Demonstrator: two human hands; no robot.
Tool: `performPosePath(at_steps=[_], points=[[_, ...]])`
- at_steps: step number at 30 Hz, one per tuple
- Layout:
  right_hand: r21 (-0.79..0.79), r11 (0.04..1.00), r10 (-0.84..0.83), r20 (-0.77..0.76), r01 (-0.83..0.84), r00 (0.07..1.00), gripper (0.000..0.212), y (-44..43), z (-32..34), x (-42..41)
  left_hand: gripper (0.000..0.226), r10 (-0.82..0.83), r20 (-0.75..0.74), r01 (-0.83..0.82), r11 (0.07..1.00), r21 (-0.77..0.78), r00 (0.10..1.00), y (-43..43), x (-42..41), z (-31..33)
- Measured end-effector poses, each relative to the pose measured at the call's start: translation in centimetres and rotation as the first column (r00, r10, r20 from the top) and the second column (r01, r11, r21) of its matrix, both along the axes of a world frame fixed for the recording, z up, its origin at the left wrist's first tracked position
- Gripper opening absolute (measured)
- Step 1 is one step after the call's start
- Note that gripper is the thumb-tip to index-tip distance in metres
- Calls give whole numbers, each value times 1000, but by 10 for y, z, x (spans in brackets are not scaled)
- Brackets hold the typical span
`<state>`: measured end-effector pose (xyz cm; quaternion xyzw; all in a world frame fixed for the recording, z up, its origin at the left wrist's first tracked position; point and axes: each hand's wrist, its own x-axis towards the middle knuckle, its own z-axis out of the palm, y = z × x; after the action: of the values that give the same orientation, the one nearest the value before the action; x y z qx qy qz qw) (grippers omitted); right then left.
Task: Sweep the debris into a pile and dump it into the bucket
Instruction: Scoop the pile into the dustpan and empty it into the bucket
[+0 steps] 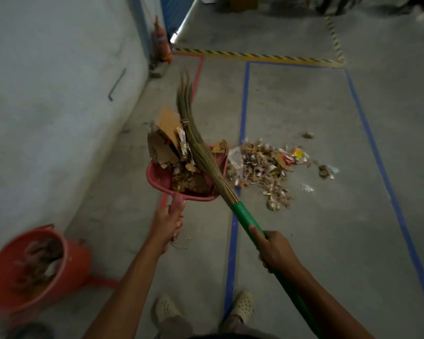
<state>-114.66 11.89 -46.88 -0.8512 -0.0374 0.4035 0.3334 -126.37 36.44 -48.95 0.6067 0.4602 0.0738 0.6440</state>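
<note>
A heap of debris (171,148), mostly torn cardboard and paper scraps, sits in a pink dustpan (157,176) that is raised off the floor. The left hand (168,225) is closed around the dustpan's handle. The bristles of a broom (194,133) lie across the load, pressing on it from the right, with the tips pointing up and away. The right hand (275,250) is wrapped tight around the broom's green handle (245,216), thumb laid along it.

More debris remains on the concrete floor (304,241) in a loose pile (262,165) just right of the dustpan, inside a rectangle marked by blue tape (244,101). A few stray bits lie further right of the pile.

The red bucket (66,263) stands at the lower left, near the grey wall (47,94), well apart from the dustpan and already holding some brown scraps. It looks blurred.

2 pale shoes (242,307) show at the bottom edge, either side of the blue line. Further off, a red fire extinguisher (160,42) stands against the wall, and a black and yellow striped line (255,56) crosses the floor.
</note>
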Motion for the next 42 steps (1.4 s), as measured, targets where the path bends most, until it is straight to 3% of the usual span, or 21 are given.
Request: performPosePath(at_steps=[13, 19, 28, 38, 42], points=[[0, 943, 331, 48, -331, 942, 55, 195, -5, -148, 42, 303, 37, -304, 953, 22, 952, 148, -226, -1], [-16, 870, 493, 70, -493, 867, 54, 284, -10, -209, 39, 457, 6, -457, 888, 52, 889, 201, -315, -5], [-95, 675, 737, 58, -732, 673, 59, 396, -29, -254, 34, 651, -3, -651, 759, -19, 759, 250, -402, -47], [-164, 426, 896, -60, -890, 440, 62, 547, -83, -269, 47, 763, -220, -794, 588, -154, 608, 326, -443, -102], [-213, 345, 921, -111, -914, 374, 65, 604, -111, -279, 38, 760, -268, -806, 563, -183, 592, 364, -454, -123]])
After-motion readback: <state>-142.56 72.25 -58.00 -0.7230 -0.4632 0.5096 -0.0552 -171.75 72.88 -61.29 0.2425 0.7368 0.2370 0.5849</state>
